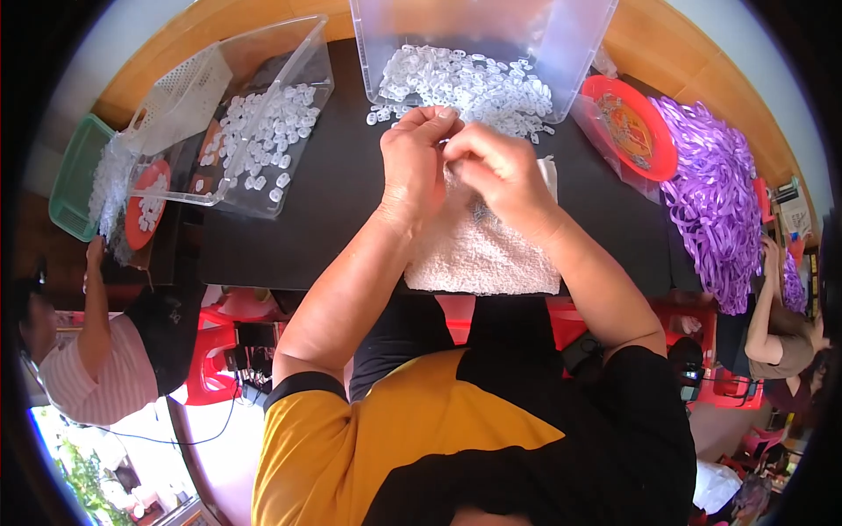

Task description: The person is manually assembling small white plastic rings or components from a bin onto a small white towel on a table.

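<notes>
My left hand (414,162) and my right hand (502,171) meet above the far end of a pale terry cloth (482,263). Both are closed in a pinch, fingertips almost touching. Whatever they hold is too small and too hidden to make out. Under my right hand, a little heap of thin grey metal bits (481,210) lies on the cloth. Just beyond my fingers, many small white plastic pieces with holes (465,79) spill from a tipped clear plastic bin (491,22) onto the dark table (351,175).
At left stands a clear box (272,197) with white plastic caps, near a white basket (180,96) and a green basket (74,180). At right are a red plate (662,131) of metal bits and heaped purple ribbons (710,202). People sit at both sides (105,364).
</notes>
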`<state>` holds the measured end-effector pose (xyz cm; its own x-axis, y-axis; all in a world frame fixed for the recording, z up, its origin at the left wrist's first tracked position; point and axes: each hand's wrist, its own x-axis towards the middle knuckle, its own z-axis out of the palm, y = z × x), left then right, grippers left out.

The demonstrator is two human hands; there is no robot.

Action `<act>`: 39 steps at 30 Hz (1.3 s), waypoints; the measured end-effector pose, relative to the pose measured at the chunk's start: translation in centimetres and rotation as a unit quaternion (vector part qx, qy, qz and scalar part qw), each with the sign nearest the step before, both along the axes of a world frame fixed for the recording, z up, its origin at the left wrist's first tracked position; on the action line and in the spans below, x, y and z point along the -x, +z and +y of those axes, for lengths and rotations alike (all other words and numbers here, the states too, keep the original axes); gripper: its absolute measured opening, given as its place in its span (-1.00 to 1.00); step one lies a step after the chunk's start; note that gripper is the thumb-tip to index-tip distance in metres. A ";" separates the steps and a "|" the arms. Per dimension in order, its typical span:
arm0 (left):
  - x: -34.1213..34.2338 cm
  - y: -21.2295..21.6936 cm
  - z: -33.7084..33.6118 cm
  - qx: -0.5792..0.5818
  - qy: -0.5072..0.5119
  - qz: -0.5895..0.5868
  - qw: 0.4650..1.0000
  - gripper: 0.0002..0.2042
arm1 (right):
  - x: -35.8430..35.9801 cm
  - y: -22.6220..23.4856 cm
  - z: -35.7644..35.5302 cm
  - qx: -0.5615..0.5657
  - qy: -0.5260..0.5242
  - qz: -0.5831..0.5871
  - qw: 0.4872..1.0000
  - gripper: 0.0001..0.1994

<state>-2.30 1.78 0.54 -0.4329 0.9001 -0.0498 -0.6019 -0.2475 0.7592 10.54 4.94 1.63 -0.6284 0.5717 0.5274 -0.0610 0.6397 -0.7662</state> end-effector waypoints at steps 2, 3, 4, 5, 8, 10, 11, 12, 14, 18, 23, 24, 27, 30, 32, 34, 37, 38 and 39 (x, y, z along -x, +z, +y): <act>-0.5 0.1 0.2 -0.002 0.003 0.017 1.000 -0.90 | -0.7 0.0 1.2 0.044 -0.027 0.032 0.998 -0.92; -0.6 0.0 0.2 -0.012 -0.009 0.045 0.999 -0.90 | -0.9 0.0 1.8 0.091 -0.035 0.056 0.994 -0.92; -0.7 0.0 0.2 -0.021 -0.020 0.073 0.997 -0.90 | -1.2 0.2 2.6 0.093 -0.039 0.064 0.993 -0.91; -0.8 0.0 0.0 -0.013 -0.026 0.081 0.996 -0.90 | -1.5 0.3 2.9 0.104 -0.051 0.061 0.991 -0.91; -1.0 0.0 -0.2 0.009 -0.049 0.104 0.993 -0.89 | -2.1 0.4 3.5 0.106 -0.074 0.059 0.990 -0.89; -1.4 0.2 -0.4 0.008 -0.054 0.108 0.993 -0.89 | -2.2 0.4 3.5 0.100 -0.069 0.054 0.991 -0.89; -1.5 0.2 -0.4 0.006 -0.056 0.111 0.992 -0.89 | -2.2 0.4 3.4 0.101 -0.070 0.055 0.991 -0.89; -1.6 0.1 -0.4 0.007 -0.058 0.112 0.992 -0.89 | -2.2 0.4 3.4 0.097 -0.063 0.060 0.991 -0.89; -1.7 0.0 -0.4 0.004 -0.064 0.098 0.993 -0.90 | -2.2 0.5 3.4 0.093 -0.055 0.066 0.992 -0.89; -1.9 0.1 -0.6 0.009 -0.072 0.115 0.991 -0.89 | -2.4 0.6 3.4 0.086 -0.056 0.058 0.993 -0.89; -1.9 0.2 -0.7 0.016 -0.070 0.122 0.990 -0.88 | -2.5 0.7 3.3 0.089 -0.060 0.055 0.993 -0.89; -1.9 0.2 -0.7 0.016 -0.070 0.122 0.990 -0.88 | -2.5 0.7 3.3 0.087 -0.061 0.057 0.993 -0.89; -1.9 0.1 -0.7 0.020 -0.070 0.129 0.989 -0.88 | -2.4 0.6 3.3 0.082 -0.060 0.059 0.993 -0.88; -2.0 0.2 -0.8 0.022 -0.072 0.131 0.989 -0.89 | -2.4 0.5 3.5 0.071 -0.056 0.059 0.994 -0.88; -2.0 0.3 -0.9 0.026 -0.070 0.135 0.988 -0.89 | -2.5 0.4 3.5 0.064 -0.053 0.058 0.995 -0.88; -2.0 0.1 -0.9 0.026 -0.067 0.139 0.988 -0.89 | -2.5 0.5 3.4 0.052 -0.053 0.054 0.996 -0.88; -2.2 0.1 -0.9 0.028 -0.058 0.149 0.987 -0.90 | -2.4 0.6 3.2 0.038 -0.063 0.046 0.996 -0.88; -2.3 0.1 -0.9 0.029 -0.050 0.155 0.986 -0.91 | -2.4 0.5 3.1 0.038 -0.064 0.046 0.996 -0.88; -2.4 0.1 -0.9 0.029 -0.052 0.154 0.986 -0.91 | -2.3 0.4 3.1 0.033 -0.055 0.060 0.996 -0.87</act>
<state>0.09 0.89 0.66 -0.3418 0.9396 0.0180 -0.3595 -0.1484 0.9213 12.80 8.03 2.08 -0.4946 0.6697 0.5540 -0.0863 0.5964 -0.7980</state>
